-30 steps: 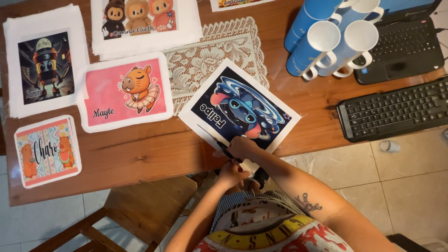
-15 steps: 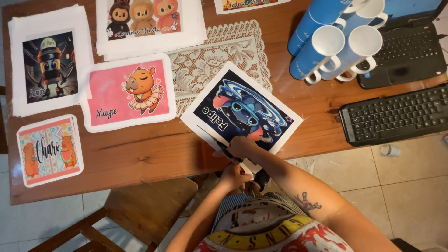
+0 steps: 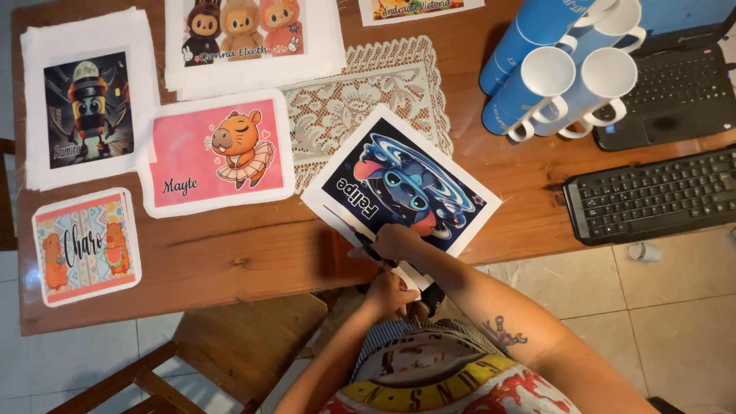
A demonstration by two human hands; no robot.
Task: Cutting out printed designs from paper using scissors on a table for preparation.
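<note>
Head view is showing your left hand (image 3: 389, 293) nearest you, its grip curled around dark scissors (image 3: 366, 244) just off the counter (image 3: 253, 253) edge; the blades are hard to make out, pointing toward about 10 o'clock. Your right hand (image 3: 395, 240) is sitting just beyond, at 12 o'clock from the left, fingers pressed together and pinching the near edge of the printed sheet (image 3: 402, 184) with the blue cartoon creature. That sheet is lying half on the counter, half over the lace doily (image 3: 368, 92), its long axis running from 10 toward 4 o'clock, so the paper is spreading away at 12 to 1 o'clock from both grips. Farther out, the pink print (image 3: 218, 153) is lying at 10 o'clock and the blue mugs (image 3: 560, 69) at 1 o'clock. Against half a second ago, hands and sheet are keeping almost the same pose.
</note>
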